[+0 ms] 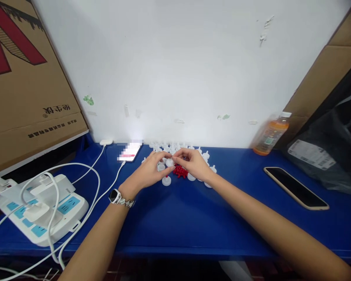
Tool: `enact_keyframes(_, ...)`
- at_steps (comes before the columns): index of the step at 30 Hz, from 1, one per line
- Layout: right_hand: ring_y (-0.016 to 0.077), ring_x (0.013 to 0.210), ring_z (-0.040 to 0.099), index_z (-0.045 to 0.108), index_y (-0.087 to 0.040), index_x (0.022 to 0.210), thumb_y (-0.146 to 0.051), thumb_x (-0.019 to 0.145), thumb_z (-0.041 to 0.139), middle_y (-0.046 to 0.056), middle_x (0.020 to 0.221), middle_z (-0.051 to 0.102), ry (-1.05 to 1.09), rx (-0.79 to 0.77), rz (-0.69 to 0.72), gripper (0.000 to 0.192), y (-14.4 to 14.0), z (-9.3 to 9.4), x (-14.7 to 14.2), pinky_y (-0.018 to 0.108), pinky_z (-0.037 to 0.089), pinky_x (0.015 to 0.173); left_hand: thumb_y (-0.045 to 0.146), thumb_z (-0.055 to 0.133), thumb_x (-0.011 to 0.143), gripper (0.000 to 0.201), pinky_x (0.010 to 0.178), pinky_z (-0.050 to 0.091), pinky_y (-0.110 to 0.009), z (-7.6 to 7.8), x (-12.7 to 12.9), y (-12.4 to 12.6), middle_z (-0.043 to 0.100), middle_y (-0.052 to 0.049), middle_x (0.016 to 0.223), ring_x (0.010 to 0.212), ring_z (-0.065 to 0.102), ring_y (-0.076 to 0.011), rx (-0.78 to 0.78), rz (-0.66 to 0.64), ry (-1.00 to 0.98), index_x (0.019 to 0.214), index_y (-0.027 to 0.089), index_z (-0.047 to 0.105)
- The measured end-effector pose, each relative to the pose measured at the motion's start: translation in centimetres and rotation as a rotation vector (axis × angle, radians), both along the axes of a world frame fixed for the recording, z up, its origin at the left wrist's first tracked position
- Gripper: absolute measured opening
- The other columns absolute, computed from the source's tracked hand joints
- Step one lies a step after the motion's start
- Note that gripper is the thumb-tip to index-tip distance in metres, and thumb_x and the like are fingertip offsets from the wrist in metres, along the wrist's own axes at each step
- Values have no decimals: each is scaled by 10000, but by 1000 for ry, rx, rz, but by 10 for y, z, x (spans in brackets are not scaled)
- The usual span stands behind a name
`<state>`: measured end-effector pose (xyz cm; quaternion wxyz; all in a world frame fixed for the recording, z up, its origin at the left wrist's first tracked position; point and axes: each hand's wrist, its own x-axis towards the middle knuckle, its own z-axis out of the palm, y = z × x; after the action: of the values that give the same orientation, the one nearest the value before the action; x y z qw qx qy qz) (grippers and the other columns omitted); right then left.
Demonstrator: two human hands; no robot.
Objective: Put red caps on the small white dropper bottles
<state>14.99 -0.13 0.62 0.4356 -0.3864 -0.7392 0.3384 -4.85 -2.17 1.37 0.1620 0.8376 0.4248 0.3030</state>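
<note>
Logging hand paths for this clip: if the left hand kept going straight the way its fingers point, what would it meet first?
The left hand points right and slightly away, toward the right hand. It would first meet the small white cap pinched between the two, then the right hand's fingertips. Depth is hard to judge.

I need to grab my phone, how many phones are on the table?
2. One phone lies dark, screen up, on the blue table at right; another phone, lit and plugged into a white cable, lies near the wall, beyond the left hand.

power strip (43,208) left on table (193,218), caps (166,180) centre by wall, bottle (270,134) and phone (295,188) right
</note>
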Motion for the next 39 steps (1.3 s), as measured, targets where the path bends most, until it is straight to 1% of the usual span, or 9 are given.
enact_keyframes(2,139,623,558,675,-172,924,-398,867,617,31,786,696,47,-32,10,240,-7,-1,8,280,413,603,469,512,931,336,835,468,-352,0,5,-2,657,-52,1030,948,581,-224,-40,-42,3,1154,243,622)
enact_keyframes(4,150,650,559,669,-187,993,-395,897,588,26,779,685,-30,43,-19,243,-13,-4,17,296,414,638,479,485,943,358,819,473,-343,-1,7,-2,658,-57,1028,907,590,-213,-61,-52,0,1174,239,617)
enact_keyframes(8,206,861,542,693,-211,927,-315,898,609,50,840,638,-530,426,1,136,-22,-5,31,364,381,802,469,484,939,370,819,472,-344,-1,6,-2,667,-60,1046,901,591,-215,-50,-27,30,1194,234,614)
enact_keyframes(10,226,926,513,703,-213,920,-314,903,612,68,897,617,-724,526,39,137,-22,-6,34,384,352,829,443,498,933,336,806,467,-339,0,5,-2,670,-48,1016,894,594,-214,-38,-20,56,1166,240,630)
enact_keyframes(17,237,962,487,697,-201,922,-284,919,594,82,923,595,-865,566,50,131,-16,-11,32,385,333,831,399,532,915,323,818,458,-343,0,4,0,661,-44,1011,909,585,-214,-29,-8,87,1177,242,637)
enact_keyframes(21,223,951,524,653,-191,859,-260,920,573,68,921,632,-669,505,29,122,-16,-12,29,382,355,851,392,520,927,335,847,463,-350,-2,5,0,647,-59,1082,940,579,-214,-25,-16,58,1208,237,617)
enact_keyframes(25,175,794,594,630,-202,879,-336,928,560,33,856,680,-156,245,-100,159,-15,-14,25,310,423,717,428,502,948,363,870,466,-357,-3,9,-2,631,-68,1128,932,577,-207,-16,-34,23,1248,247,595)
enact_keyframes(29,166,710,625,639,-191,893,-460,878,629,38,788,698,228,39,-72,270,-13,-19,20,286,456,635,459,489,963,409,873,472,-351,-3,13,-4,621,-78,1147,929,580,-201,-23,-67,-11,1304,251,577)
enact_keyframes(39,138,608,552,635,-181,760,-546,767,718,6,656,624,381,0,-93,374,-21,-2,12,274,449,590,441,507,973,462,869,474,-344,-1,20,-5,651,-89,1104,961,600,-209,20,-102,-126,1378,222,545)
